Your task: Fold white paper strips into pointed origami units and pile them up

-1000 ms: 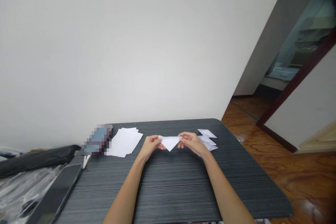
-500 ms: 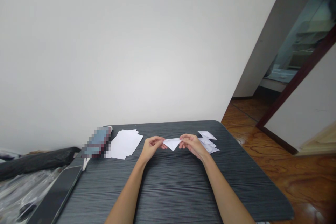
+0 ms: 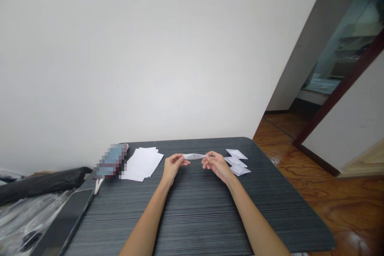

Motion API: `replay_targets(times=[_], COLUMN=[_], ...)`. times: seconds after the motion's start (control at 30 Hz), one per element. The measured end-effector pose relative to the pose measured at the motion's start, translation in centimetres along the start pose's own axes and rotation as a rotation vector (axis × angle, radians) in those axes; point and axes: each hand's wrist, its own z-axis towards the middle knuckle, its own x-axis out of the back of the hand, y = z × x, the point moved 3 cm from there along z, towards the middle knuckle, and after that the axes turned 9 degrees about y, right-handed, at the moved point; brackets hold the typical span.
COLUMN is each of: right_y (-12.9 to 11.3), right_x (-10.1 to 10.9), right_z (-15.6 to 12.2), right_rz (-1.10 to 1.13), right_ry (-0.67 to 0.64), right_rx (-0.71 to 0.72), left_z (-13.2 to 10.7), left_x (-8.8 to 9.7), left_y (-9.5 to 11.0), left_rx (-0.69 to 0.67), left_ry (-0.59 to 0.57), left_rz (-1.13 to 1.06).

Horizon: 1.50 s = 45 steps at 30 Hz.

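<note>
A narrow strip of folded white paper (image 3: 194, 156) stretches between my two hands above the dark table. My left hand (image 3: 174, 164) pinches its left end between thumb and fingers. The right end is gripped by my right hand (image 3: 216, 164), whose lower fingers are curled beneath. Just right of my right hand lie several folded paper pieces (image 3: 237, 162), pointed at the ends and overlapping in a column. Flat white paper sheets (image 3: 145, 164) rest in a loose stack to the left of my left hand.
The dark, wood-grained table (image 3: 204, 216) stands against a white wall. At its left are a pixelated flat object (image 3: 111, 162) and a dark phone-like slab (image 3: 64, 224). Beyond that edge lie a black roll (image 3: 45, 184) and clear plastic wrap (image 3: 33, 212).
The folded paper's downward-pointing triangle no longer shows; it now appears as a thin strip. Both hands keep their pinch at its ends and have shifted only slightly.
</note>
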Motion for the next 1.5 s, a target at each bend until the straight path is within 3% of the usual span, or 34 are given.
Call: replay_targets(times=[0.23, 0.33, 0.57, 0.73, 0.87, 1.07, 1.2, 1.5], right_y=[0.5, 0.4, 0.6, 1.4, 1.4, 1.0, 1.0, 1.4], right_x=[-0.5, -0.6, -0.1, 0.7, 1.2, 0.8, 0.4, -0.5], right_z=[0.0, 0.0, 0.2, 0.6, 0.5, -0.2, -0.7, -1.5], right_rz=[-0.019, -0.019, -0.154, -0.414, -0.777, -1.247, -1.422, -1.739], right_ry=[0.071, 0.083, 0.150, 0.212, 0.272, 0.285, 0.257, 0.169], right_rx=[0.046, 0.069, 0.210, 0.225, 0.309, 0.442, 0.501, 0.515], left_z=[-0.3, -0.4, -0.4, 0.0, 0.3, -0.3, -0.9, -2.0], left_x=[-0.1, -0.2, -0.1, 0.4, 1.1, 0.8, 0.1, -0.7], left_y=[0.0, 0.0, 0.0, -0.8, -1.2, -0.5, -0.4, -0.3], left_rx=[-0.139, -0.186, -0.176, -0.129, -0.125, -0.398, -0.588, -0.700], left_ry=[0.124, 0.123, 0.132, 0.150, 0.141, 0.141, 0.035, -0.132], left_rz=[0.087, 0.149, 0.206, 0.309, 0.584, 0.996, 1.107, 1.265])
